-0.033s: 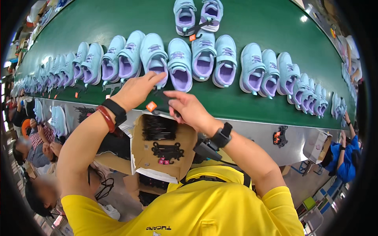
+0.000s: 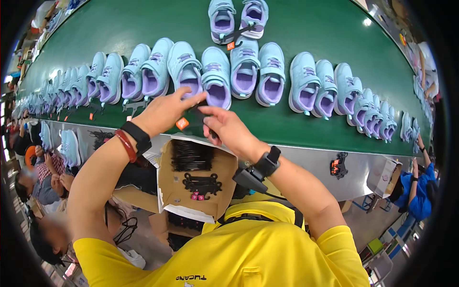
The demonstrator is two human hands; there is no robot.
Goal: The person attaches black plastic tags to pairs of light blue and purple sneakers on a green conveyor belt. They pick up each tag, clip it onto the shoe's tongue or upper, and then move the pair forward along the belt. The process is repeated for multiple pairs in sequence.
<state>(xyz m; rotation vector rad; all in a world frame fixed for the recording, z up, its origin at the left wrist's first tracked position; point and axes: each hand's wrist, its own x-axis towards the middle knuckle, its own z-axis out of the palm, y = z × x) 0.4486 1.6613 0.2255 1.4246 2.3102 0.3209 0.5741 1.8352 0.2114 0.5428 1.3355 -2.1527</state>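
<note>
A light-blue sneaker (image 2: pixel 184 58) with a lilac lining stands on the green table, heel toward me. My left hand (image 2: pixel 167 111) is at its heel, finger and thumb gripping the heel edge. My right hand (image 2: pixel 228 131) pinches a black plastic shoe hanger (image 2: pixel 195 115), close to the left fingertips; part of it is hidden by the fingers. An orange tag (image 2: pixel 182 124) hangs from the hanger. Just right of that sneaker stands another light-blue sneaker (image 2: pixel 216 64). Farther back, a pair of sneakers (image 2: pixel 221 19) is joined by a black hanger (image 2: pixel 235 36).
Long rows of matching sneakers (image 2: pixel 303 71) spread left and right across the green table (image 2: pixel 330 28). An open cardboard box (image 2: pixel 222 179) of black hangers sits below my hands. More hangers (image 2: pixel 338 165) lie on the metal surface at right. Other people work at both sides.
My left thumb has stretched out to the right, near the heel of the adjacent sneaker. My right hand has shifted slightly with the hanger. The whole view has moved a little.
</note>
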